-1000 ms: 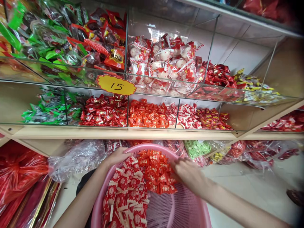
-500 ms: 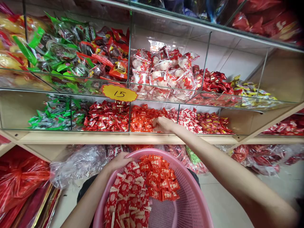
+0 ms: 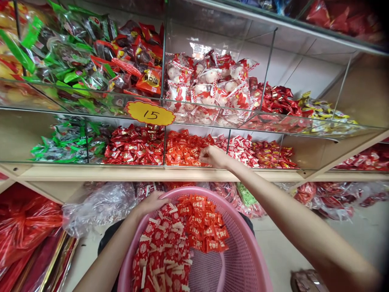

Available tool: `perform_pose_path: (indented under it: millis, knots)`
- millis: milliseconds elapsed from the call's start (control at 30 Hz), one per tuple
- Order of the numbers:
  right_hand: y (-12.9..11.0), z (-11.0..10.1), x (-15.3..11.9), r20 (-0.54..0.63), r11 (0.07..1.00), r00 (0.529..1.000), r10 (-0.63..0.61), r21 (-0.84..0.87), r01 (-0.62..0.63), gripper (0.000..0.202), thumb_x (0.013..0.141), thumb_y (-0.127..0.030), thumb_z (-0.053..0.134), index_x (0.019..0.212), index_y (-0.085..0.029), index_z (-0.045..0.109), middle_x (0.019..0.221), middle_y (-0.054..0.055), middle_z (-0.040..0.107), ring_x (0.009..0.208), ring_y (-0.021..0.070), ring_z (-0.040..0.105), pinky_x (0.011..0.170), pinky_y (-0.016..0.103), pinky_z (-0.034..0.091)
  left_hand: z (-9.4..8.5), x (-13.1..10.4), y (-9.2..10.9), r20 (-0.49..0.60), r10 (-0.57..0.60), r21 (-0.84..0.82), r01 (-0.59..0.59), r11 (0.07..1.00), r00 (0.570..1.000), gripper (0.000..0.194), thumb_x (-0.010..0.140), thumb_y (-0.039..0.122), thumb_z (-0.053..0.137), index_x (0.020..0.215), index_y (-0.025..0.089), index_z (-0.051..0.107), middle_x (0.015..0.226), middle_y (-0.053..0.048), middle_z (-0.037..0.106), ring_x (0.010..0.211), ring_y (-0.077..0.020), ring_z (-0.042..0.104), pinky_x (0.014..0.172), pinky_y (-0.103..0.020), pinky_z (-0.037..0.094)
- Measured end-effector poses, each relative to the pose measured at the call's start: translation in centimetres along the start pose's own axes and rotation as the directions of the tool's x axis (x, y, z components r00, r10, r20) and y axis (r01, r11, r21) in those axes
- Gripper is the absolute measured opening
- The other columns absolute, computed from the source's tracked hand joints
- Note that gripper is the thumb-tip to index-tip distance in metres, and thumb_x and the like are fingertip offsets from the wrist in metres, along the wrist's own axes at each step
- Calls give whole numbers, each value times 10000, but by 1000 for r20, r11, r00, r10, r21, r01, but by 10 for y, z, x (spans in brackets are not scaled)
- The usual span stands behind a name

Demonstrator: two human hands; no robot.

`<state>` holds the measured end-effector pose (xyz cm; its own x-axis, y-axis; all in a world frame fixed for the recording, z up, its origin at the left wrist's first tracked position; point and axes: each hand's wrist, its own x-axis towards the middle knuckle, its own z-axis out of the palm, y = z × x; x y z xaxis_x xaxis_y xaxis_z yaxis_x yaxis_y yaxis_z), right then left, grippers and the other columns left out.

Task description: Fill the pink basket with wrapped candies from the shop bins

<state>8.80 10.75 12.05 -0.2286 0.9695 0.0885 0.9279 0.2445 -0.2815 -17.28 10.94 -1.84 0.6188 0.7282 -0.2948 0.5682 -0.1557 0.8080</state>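
My left hand (image 3: 153,202) grips the far left rim of a pink plastic basket (image 3: 243,239), thumb over the edge. Inside, red-and-white wrapped candies (image 3: 164,247) fill the left side, and orange-red wrapped candies (image 3: 203,223) lie at the far middle. My right hand (image 3: 214,157) reaches over the basket to the lower shelf, at the right part of a compartment of loose orange-red candies (image 3: 182,148). Its fingers are curled with the fingertips together; whether a candy is between them is hidden.
Glass dividers part the shelf's candies, with dark red candies (image 3: 135,146) left and red-and-white ones (image 3: 240,150) right. A yellow price tag (image 3: 151,113) marked 15 hangs above. A wooden shelf edge (image 3: 121,173) runs before my right forearm. Plastic bags (image 3: 97,207) lie below.
My right hand has shifted slightly right over the orange-red candies, fingers still curled. The view has moved a little, bringing a brown object into sight at lower right. My left hand keeps the rim.
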Motion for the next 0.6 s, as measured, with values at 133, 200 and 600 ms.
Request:
perform_pose_path:
  millis: [133, 200, 600]
  knots:
    - [-13, -12, -27, -198, 991, 980, -28, 125, 54, 262, 776, -335, 483, 717, -111, 605, 683, 25, 589, 630, 95, 502, 609, 213, 360, 0, -1, 1, -13, -27, -42, 26, 999, 1000, 368, 626, 448, 490, 742, 134, 644, 550, 27, 523, 533, -120, 443, 503, -204, 311]
    - [-21, -16, -50, -241, 965, 970, -5, 252, 68, 283, 789, -369, 462, 751, -120, 590, 719, 26, 587, 655, 102, 510, 625, 227, 376, 0, -2, 3, -25, -32, -61, 30, 998, 999, 374, 613, 450, 502, 745, 133, 651, 554, 26, 542, 542, -125, 458, 507, -205, 320]
    - [-16, 63, -178, 306, 585, 903, 301, 689, -428, 308, 766, -453, 449, 755, -148, 496, 582, -4, 564, 508, 90, 527, 491, 229, 431, 3, 0, -1, 12, -13, -29, 14, 999, 1000, 344, 663, 417, 473, 718, 124, 645, 544, 28, 531, 497, -100, 438, 488, -200, 320]
